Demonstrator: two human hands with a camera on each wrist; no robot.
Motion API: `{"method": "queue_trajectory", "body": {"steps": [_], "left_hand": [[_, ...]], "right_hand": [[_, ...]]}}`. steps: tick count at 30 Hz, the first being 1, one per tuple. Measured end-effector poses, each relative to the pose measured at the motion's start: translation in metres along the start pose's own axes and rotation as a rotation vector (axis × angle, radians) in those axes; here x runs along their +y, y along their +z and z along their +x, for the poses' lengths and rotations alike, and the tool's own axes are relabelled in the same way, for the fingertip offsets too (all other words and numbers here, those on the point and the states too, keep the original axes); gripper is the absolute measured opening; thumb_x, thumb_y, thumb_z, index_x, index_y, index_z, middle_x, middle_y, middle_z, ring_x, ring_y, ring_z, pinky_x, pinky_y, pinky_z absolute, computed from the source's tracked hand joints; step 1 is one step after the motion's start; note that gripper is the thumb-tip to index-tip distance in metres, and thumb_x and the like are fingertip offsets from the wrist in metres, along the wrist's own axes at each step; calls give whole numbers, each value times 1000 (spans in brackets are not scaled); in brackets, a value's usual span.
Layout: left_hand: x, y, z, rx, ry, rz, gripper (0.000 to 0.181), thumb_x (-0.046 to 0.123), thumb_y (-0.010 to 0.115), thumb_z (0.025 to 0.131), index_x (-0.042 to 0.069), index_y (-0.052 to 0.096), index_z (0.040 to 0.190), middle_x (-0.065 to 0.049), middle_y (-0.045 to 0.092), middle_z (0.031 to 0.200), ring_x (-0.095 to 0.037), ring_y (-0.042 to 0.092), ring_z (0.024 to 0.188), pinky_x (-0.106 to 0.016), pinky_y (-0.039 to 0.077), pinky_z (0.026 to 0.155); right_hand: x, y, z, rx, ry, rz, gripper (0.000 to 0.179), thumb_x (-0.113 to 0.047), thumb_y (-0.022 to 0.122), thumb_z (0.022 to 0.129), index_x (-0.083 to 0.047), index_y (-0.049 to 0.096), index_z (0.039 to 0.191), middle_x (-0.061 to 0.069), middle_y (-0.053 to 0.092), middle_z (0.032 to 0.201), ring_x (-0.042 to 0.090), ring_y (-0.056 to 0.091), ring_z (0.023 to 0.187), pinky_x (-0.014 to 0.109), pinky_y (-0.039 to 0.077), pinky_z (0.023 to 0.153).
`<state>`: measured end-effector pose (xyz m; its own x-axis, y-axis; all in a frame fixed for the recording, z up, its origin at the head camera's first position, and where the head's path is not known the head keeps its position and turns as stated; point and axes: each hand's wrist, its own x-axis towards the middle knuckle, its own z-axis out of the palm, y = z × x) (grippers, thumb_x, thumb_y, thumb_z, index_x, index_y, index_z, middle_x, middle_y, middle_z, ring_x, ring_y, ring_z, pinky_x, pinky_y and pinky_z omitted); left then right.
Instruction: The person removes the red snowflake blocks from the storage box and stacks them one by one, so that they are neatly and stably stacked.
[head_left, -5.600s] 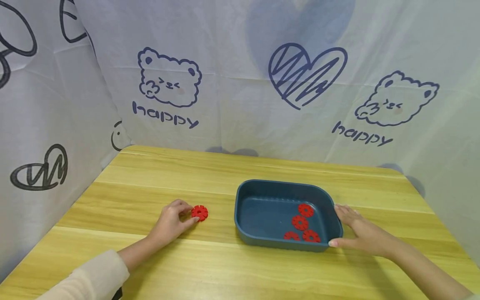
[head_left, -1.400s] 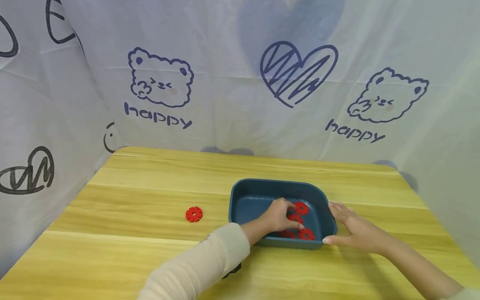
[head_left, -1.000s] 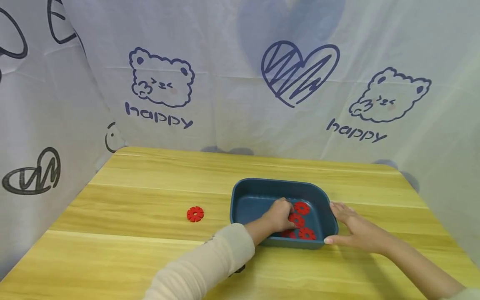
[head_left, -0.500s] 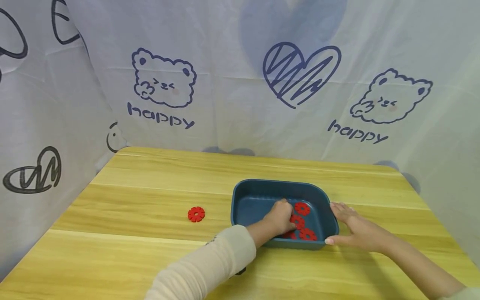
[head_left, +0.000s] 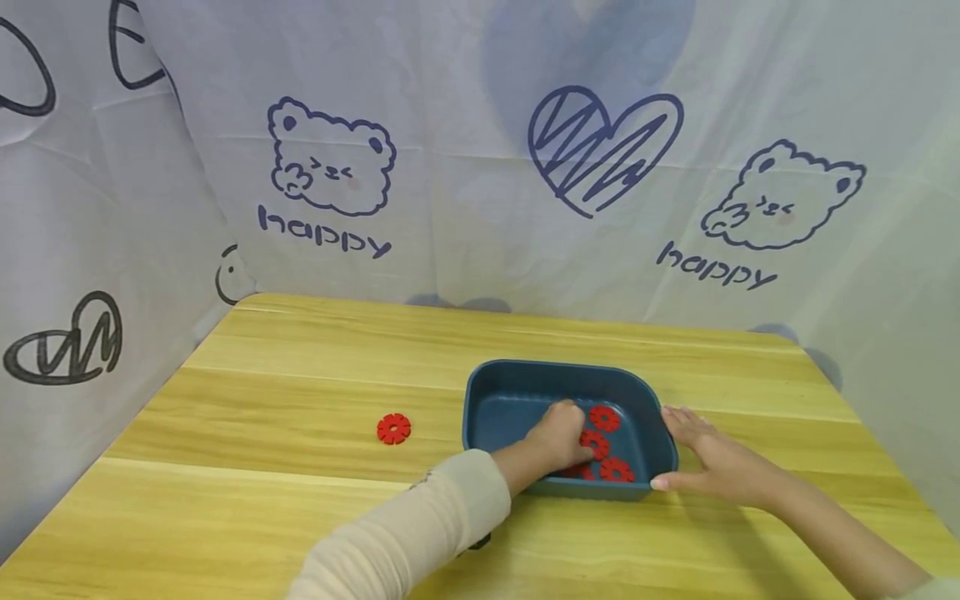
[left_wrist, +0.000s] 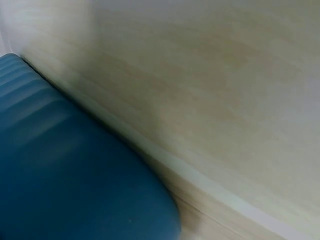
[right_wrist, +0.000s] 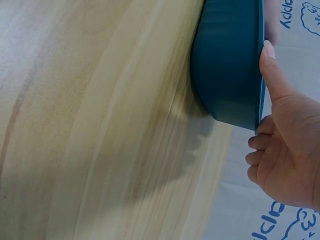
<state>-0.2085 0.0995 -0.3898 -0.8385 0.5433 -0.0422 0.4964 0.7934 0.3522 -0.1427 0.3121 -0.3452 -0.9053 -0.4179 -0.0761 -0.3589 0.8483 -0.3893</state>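
Note:
In the head view, my left hand (head_left: 557,435) reaches into the dark blue plastic bin (head_left: 517,487), its fingers curled. It pinches a red slotted disc (head_left: 597,444) by the left edge; the fingertips are hidden. Other red discs lie beside it on the bin floor, one farther back (head_left: 604,418) and one nearer (head_left: 617,470). A further disc shows partly under the hand. My right hand (head_left: 716,462) holds the bin's right end, thumb at the near corner, fingers along the end wall. The right wrist view shows the thumb (right_wrist: 272,67) on the bin's rim.
A single red slotted disc (head_left: 393,428) lies on the wooden table (head_left: 300,375), left of the bin. White cloth (head_left: 465,208) with printed bears and hearts hangs behind and beside the table. The left wrist view shows the bin's outer wall (left_wrist: 75,165) close up.
My left hand let go of the disc on the table and moved right into the bin, where its fingers closed in on the middle disc. My right hand stayed on the bin's end.

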Motion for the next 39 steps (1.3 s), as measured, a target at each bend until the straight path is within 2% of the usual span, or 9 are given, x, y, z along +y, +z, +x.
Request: {"method": "queue_trajectory", "body": {"steps": [4, 6, 9, 11, 14, 23, 31, 35, 39], "left_hand": [[-2, -3, -2, 9, 32, -40, 47, 24, 70, 81, 12, 39, 48, -3, 56, 80, -10, 46, 69, -17, 37, 57], [-4, -6, -5, 18, 65, -60, 37, 24, 70, 80, 10, 48, 53, -3, 54, 78, -9, 44, 68, -16, 37, 56], [-7, -10, -9, 25, 115, -84, 20, 24, 71, 80, 6, 66, 74, -3, 55, 83, -10, 49, 74, -14, 40, 59], [-10, -13, -11, 26, 146, -94, 23, 24, 71, 81, 3, 70, 90, -4, 58, 89, -10, 53, 79, -13, 43, 62], [-14, -17, -14, 39, 184, -125, 29, 24, 71, 81, 2, 70, 100, -6, 60, 96, -13, 57, 86, -13, 46, 67], [-25, -29, -20, 94, 308, -228, 27, 18, 70, 82, 0, 68, 101, -9, 61, 105, -19, 59, 96, -15, 48, 74], [-30, -39, -30, 145, 336, -276, 28, 20, 70, 83, 1, 67, 104, -10, 60, 104, -22, 60, 91, -14, 44, 68], [-35, -43, -39, 212, 367, -267, 29, 21, 70, 83, 2, 67, 104, -9, 60, 104, -20, 60, 92, -15, 47, 71], [-42, -43, -48, 321, 403, -265, 29, 20, 71, 82, 1, 67, 103, -9, 60, 105, -19, 59, 95, -21, 51, 78]], "right_hand": [[0, 0, 0, 4, -12, -8, 95, -43, 72, 76, 15, 29, 138, 38, 27, 141, 59, 23, 128, 69, 27, 98], [0, 0, 1, 5, -17, -11, 95, -43, 72, 76, 15, 29, 137, 37, 27, 141, 58, 23, 128, 69, 27, 98], [-1, -1, 1, 0, -11, -7, 95, -43, 72, 76, 15, 29, 138, 37, 27, 142, 58, 22, 128, 69, 27, 98], [-1, -2, 1, -1, -8, -6, 95, -43, 72, 76, 15, 28, 138, 37, 26, 142, 58, 22, 128, 69, 26, 98], [-1, -3, 0, 0, -4, 0, 95, -43, 72, 76, 15, 28, 138, 37, 26, 142, 58, 21, 129, 69, 25, 99], [-1, -5, 1, -11, -3, -5, 96, -44, 71, 76, 15, 29, 137, 38, 26, 142, 59, 21, 128, 69, 24, 99], [-1, -6, 2, -39, 3, 1, 95, -43, 71, 76, 15, 28, 138, 38, 26, 142, 59, 20, 128, 70, 25, 97], [-1, -5, 2, -45, 12, 6, 96, -44, 71, 76, 16, 28, 138, 38, 25, 142, 59, 20, 128, 71, 24, 97], [-2, -4, 2, -39, 3, -4, 95, -44, 71, 77, 16, 28, 138, 38, 25, 142, 59, 20, 128, 70, 24, 97]]}}
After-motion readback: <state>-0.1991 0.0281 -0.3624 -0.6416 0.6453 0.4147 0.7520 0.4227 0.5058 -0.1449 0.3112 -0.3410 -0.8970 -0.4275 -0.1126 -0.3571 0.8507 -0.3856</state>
